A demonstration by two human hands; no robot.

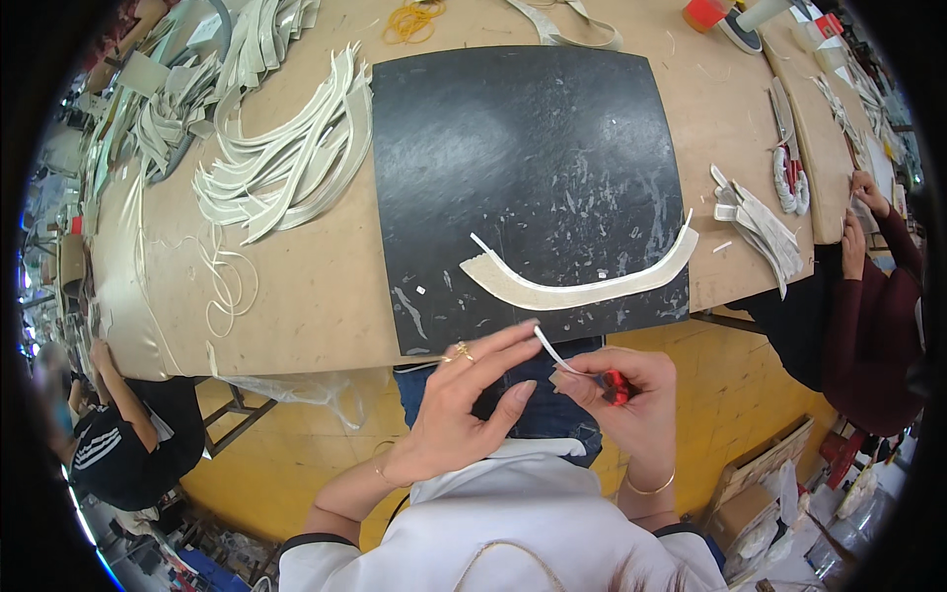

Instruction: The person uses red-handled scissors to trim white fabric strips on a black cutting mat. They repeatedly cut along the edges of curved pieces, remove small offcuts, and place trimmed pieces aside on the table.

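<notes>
Just off the near edge of the black mat (473, 138), my left hand (469, 395) is open, its fingers stretched out and a ring on one of them. Its fingertips reach the upper end of a short white strip (548, 345). My right hand (631, 395) is closed, with the strip's lower end at its thumb and fingertips. A small tool with a red handle (619, 387) is tucked in that hand; its working end is hidden. On the mat in front of both hands lies a curved beige piece (582, 294) with a white strip along its inner edge.
Curved beige pieces (296, 168) are piled left of the mat, beside loose white cord (227, 286). To the right are a small stack of beige pieces (755, 227) and scissors with wrapped handles (789, 178). Co-workers sit at both sides, one in a maroon sleeve (853, 326).
</notes>
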